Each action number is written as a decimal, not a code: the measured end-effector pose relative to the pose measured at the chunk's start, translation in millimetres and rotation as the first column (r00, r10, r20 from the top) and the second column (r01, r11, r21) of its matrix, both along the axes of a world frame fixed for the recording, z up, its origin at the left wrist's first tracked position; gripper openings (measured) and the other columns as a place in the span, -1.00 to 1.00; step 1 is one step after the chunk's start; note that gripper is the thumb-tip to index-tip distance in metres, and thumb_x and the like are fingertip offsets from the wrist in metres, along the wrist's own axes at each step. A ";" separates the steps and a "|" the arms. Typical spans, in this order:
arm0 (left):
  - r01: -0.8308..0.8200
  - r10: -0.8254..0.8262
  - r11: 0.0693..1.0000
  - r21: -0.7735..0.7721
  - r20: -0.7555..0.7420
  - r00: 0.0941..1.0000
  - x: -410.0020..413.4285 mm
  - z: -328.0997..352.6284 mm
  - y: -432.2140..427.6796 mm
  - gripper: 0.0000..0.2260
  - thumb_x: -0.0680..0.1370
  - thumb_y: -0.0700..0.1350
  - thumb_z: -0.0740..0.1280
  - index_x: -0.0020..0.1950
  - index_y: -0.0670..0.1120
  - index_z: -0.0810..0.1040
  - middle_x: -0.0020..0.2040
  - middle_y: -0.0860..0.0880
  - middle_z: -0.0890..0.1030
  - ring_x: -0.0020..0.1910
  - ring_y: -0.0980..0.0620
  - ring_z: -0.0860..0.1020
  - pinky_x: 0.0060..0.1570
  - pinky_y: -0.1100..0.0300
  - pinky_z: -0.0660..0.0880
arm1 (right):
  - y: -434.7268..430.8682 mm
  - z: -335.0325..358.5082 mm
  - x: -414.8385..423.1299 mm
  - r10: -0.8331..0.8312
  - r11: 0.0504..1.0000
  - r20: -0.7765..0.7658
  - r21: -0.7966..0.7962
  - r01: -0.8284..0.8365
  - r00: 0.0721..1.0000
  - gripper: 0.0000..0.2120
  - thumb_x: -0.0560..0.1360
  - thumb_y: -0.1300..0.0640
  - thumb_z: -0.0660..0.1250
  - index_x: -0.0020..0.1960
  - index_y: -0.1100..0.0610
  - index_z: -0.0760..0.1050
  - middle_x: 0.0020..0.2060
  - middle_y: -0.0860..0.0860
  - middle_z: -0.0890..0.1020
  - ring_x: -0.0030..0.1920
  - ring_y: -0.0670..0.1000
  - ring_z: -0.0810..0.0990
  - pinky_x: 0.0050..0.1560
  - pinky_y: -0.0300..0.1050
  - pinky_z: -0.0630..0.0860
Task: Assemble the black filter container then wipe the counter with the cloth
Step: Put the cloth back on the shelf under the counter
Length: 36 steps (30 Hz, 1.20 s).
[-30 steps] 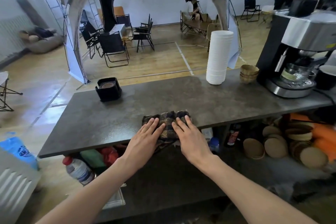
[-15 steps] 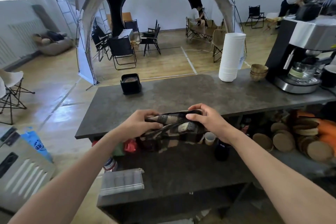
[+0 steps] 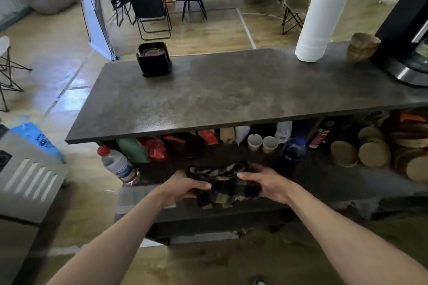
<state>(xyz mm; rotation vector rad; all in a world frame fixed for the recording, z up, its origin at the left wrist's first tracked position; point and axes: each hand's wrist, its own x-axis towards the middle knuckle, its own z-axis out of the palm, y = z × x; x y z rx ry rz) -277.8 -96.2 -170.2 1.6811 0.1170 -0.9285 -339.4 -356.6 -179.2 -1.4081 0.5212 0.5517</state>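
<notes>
Step in hand: we judged the wiping finished and the cloth being stowed; the black filter container [image 3: 154, 59] stood closed up at the far left of the counter [image 3: 231, 95], so we took its assembly as done.
Cloth: the dark checked cloth [image 3: 225, 184] sat bunched below the counter's front edge, over the lower shelf [image 3: 347, 180], held between our hands.
Grip: our left hand [image 3: 185, 188] had its fingers curled onto the cloth's left edge, and our right hand [image 3: 266, 183] clamped its right edge, thumb on top.
Long axis: the bundle ran left to right from hand to hand, parallel to the counter's front edge; one loose end hung down toward us.
Next move: we reckoned it called for lowering the cloth onto a bare part of the shelf, just right of the water bottle [image 3: 118, 165] and nearer us than the paper cups [image 3: 262, 143], then letting go with both hands.
</notes>
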 end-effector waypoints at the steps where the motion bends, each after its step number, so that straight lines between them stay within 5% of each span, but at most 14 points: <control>1: -0.039 0.032 0.995 0.087 0.071 0.997 1.9 -10.6 -6.7 -0.56 0.34 -0.24 0.57 0.17 -0.03 0.56 0.13 -0.08 0.67 0.16 -0.07 0.61 0.12 -0.04 0.58 | 1.1 -11.9 5.4 -0.008 0.997 -0.006 -0.079 0.007 1.000 -0.53 0.40 0.05 0.54 0.27 0.00 0.51 0.10 0.04 0.70 0.13 0.09 0.65 0.23 0.20 0.54; 5: -0.175 0.144 0.970 0.168 0.183 0.973 14.2 -54.5 -21.5 -0.42 0.33 -0.18 0.59 0.31 -0.03 0.48 0.19 0.02 0.61 0.18 0.01 0.55 0.22 0.00 0.51 | 8.2 -51.0 31.5 -0.046 0.865 0.021 -0.499 0.051 0.999 -0.58 0.59 -0.13 0.23 0.29 0.15 0.51 0.24 0.12 0.59 0.20 0.17 0.56 0.19 0.06 0.54; 8: -0.168 0.133 0.968 0.184 0.191 0.973 19.2 -81.6 -25.1 -0.37 0.32 -0.19 0.58 0.36 -0.03 0.47 0.23 0.01 0.60 0.24 -0.03 0.53 0.30 -0.03 0.45 | 12.2 -75.3 44.7 -0.027 0.785 0.003 -0.620 0.023 1.000 -0.57 0.64 -0.08 0.14 0.28 0.22 0.52 0.26 0.17 0.58 0.26 0.20 0.53 0.18 -0.06 0.44; 11: -0.157 0.082 0.965 0.211 0.325 0.942 22.7 -106.3 -25.8 -0.37 0.35 -0.33 0.52 0.38 -0.08 0.44 0.27 -0.03 0.55 0.29 -0.05 0.49 0.29 0.16 0.37 | 13.2 -98.3 48.2 0.043 0.691 -0.003 -0.723 -0.032 0.999 -0.59 0.64 -0.10 0.13 0.22 0.17 0.55 0.19 0.18 0.62 0.20 0.20 0.57 0.13 -0.01 0.50; 15: -0.118 -0.112 0.893 0.435 0.468 0.877 14.2 -123.5 -32.1 -0.29 0.42 -0.27 0.43 0.52 -0.11 0.22 0.37 -0.18 0.45 0.34 -0.20 0.44 0.23 0.08 0.39 | 18.0 -115.7 37.6 0.151 0.509 0.098 -0.861 0.008 0.984 -0.70 0.61 -0.05 0.19 0.26 0.05 0.47 0.14 0.09 0.61 0.15 0.16 0.58 -0.02 -0.03 0.51; 17: -0.187 -0.236 0.797 0.574 0.581 0.779 4.5 -123.1 -40.1 -0.30 0.43 -0.20 0.39 0.53 -0.12 0.20 0.38 -0.23 0.38 0.33 -0.27 0.39 0.23 -0.07 0.42 | 23.2 -121.3 29.1 0.280 0.374 0.249 -0.918 0.133 0.927 -0.62 0.59 0.00 0.22 0.37 0.09 0.40 0.24 0.11 0.52 0.24 0.16 0.50 0.10 0.01 0.50; 19: -0.209 -0.456 0.724 0.658 0.683 0.570 0.7 -126.8 -47.4 -0.36 0.45 -0.15 0.32 0.53 -0.13 0.25 0.49 -0.25 0.29 0.44 -0.27 0.29 0.31 -0.15 0.37 | 30.3 -128.7 26.8 0.490 0.301 0.295 -0.940 0.158 0.820 -0.52 0.59 0.02 0.18 0.48 0.10 0.31 0.43 0.12 0.39 0.43 0.18 0.35 0.34 0.06 0.37; 22: -0.076 -0.708 0.616 0.784 0.593 0.384 7.5 -144.6 -56.5 -0.46 0.55 -0.03 0.16 0.53 -0.11 0.29 0.58 -0.19 0.16 0.57 -0.19 0.08 0.42 -0.24 0.24 | 39.7 -142.4 35.3 0.715 0.169 0.076 -0.983 -0.066 0.695 -0.41 0.59 -0.07 -0.13 0.58 0.07 0.12 0.59 0.05 0.07 0.59 0.10 -0.08 0.53 0.15 -0.01; 25: -0.008 -0.757 0.534 0.846 0.483 0.440 7.4 -165.4 -55.3 -0.44 0.58 0.09 0.06 0.54 -0.13 0.27 0.57 -0.15 0.18 0.56 -0.17 0.10 0.40 -0.26 0.27 | 39.8 -154.9 37.7 0.727 0.069 -0.058 -0.985 -0.157 0.685 -0.33 0.54 -0.10 -0.31 0.60 0.08 0.01 0.60 0.03 -0.07 0.58 0.07 -0.22 0.53 0.15 -0.17; 33: 0.037 -0.791 0.495 0.868 0.433 0.432 6.8 -182.7 -51.8 -0.41 0.61 0.11 0.01 0.59 -0.10 0.09 0.61 -0.13 0.02 0.59 -0.15 -0.07 0.51 -0.18 0.00 | 39.8 -171.3 35.6 0.726 0.059 -0.085 -0.981 -0.185 0.683 -0.40 0.61 -0.11 -0.22 0.60 0.08 -0.07 0.60 0.02 -0.12 0.57 0.06 -0.25 0.54 0.18 -0.11; 36: 0.107 -0.797 0.440 0.892 0.333 0.503 9.7 -162.6 -57.1 -0.43 0.64 0.13 -0.04 0.61 -0.05 -0.07 0.62 -0.09 -0.15 0.58 -0.08 -0.22 0.52 -0.15 -0.16 | 44.9 -153.6 38.5 0.711 0.082 -0.112 -0.967 -0.240 0.695 -0.44 0.65 -0.06 -0.08 0.60 0.08 -0.09 0.60 0.01 -0.17 0.57 0.05 -0.28 0.55 0.17 -0.17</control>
